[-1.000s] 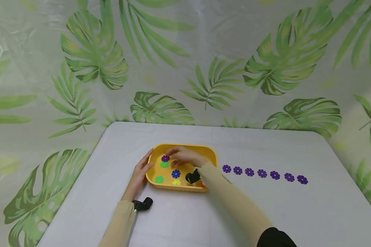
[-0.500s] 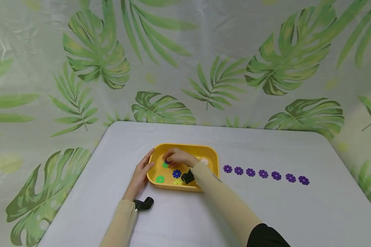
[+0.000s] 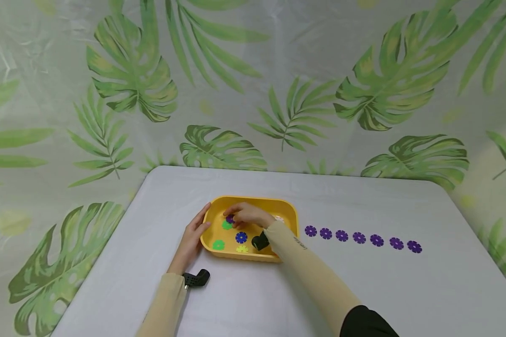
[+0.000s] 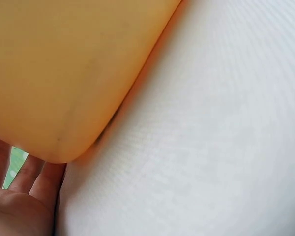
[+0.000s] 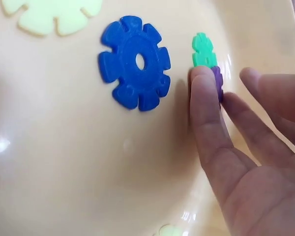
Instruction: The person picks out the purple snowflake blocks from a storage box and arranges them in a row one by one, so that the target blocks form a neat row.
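A yellow tray (image 3: pixel 253 257) with flower-shaped plastic discs in it stands on the white table. My right hand (image 3: pixel 251 216) reaches inside it and pinches a purple disc (image 5: pixel 217 83) between thumb and fingers. Close beside that disc lies a green disc (image 5: pixel 203 50). A blue disc (image 5: pixel 135 64) lies flat on the tray floor near the hand. At the tray's left end, my left hand (image 3: pixel 191 241) rests against the outer wall with fairly straight fingers, its thumb near the rim. In the left wrist view, part of those fingers is hidden behind the tray.
Several purple discs (image 3: pixel 359 238) lie in a row on the table to the tray's right. Another green disc (image 3: pixel 218 245), a yellow disc (image 3: pixel 242 249) and a pale disc (image 3: pixel 279 218) are in the tray. A leaf-patterned sheet (image 3: pixel 295 84) hangs behind the table.
My right hand first moved onto the purple disc at the tray's left part, then drew slightly right with the disc between its fingers. The left hand stays at the tray.
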Action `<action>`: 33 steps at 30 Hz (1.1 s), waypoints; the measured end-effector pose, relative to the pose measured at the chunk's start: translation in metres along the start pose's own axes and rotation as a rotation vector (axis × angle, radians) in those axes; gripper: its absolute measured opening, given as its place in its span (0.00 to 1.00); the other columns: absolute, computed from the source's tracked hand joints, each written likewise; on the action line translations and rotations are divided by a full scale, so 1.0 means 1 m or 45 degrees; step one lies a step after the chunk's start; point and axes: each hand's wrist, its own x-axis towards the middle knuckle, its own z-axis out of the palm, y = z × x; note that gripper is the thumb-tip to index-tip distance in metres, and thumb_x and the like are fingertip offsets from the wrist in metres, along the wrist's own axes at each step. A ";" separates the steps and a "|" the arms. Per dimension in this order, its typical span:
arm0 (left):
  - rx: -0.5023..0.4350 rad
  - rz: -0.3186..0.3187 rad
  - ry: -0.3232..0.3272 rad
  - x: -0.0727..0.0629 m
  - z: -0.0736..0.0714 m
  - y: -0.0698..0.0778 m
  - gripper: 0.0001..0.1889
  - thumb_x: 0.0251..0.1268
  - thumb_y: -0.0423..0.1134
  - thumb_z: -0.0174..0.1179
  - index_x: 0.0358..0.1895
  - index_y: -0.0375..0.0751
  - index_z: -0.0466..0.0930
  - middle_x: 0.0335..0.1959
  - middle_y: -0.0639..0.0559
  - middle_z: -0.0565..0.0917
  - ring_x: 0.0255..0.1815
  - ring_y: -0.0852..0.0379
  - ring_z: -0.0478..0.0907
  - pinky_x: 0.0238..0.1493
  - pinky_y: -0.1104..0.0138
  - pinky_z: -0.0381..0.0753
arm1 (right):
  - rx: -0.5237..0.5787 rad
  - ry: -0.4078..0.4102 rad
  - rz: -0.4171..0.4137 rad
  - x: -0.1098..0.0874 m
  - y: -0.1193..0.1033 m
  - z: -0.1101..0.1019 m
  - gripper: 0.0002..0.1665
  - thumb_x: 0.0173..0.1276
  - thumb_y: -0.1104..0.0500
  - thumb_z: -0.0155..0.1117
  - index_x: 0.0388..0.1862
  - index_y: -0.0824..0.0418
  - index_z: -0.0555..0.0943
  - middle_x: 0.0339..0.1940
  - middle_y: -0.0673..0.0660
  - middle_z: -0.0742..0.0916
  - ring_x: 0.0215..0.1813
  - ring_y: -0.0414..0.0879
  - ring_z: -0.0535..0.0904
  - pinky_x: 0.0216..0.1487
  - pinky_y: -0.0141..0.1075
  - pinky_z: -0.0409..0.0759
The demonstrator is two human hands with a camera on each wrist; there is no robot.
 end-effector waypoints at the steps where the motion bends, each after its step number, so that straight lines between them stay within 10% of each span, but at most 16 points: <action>1: -0.001 -0.003 -0.001 0.000 0.000 0.000 0.27 0.75 0.33 0.47 0.74 0.46 0.57 0.75 0.55 0.55 0.74 0.59 0.48 0.69 0.67 0.56 | 0.000 -0.003 0.007 0.000 -0.001 0.000 0.24 0.64 0.74 0.48 0.60 0.72 0.74 0.52 0.65 0.80 0.35 0.48 0.78 0.46 0.38 0.82; 18: -0.003 -0.017 0.002 -0.003 0.003 0.007 0.27 0.75 0.31 0.46 0.74 0.44 0.57 0.75 0.55 0.54 0.75 0.59 0.47 0.70 0.68 0.54 | -0.003 0.046 -0.031 -0.012 0.005 -0.011 0.12 0.68 0.73 0.51 0.48 0.75 0.77 0.26 0.62 0.83 0.22 0.44 0.77 0.29 0.34 0.82; 33: 0.016 0.021 0.012 -0.002 0.002 0.000 0.27 0.74 0.32 0.47 0.74 0.45 0.57 0.75 0.54 0.54 0.75 0.58 0.47 0.69 0.69 0.55 | 0.065 0.157 -0.096 -0.115 0.038 -0.117 0.17 0.72 0.63 0.53 0.54 0.73 0.73 0.34 0.60 0.82 0.27 0.46 0.75 0.31 0.34 0.80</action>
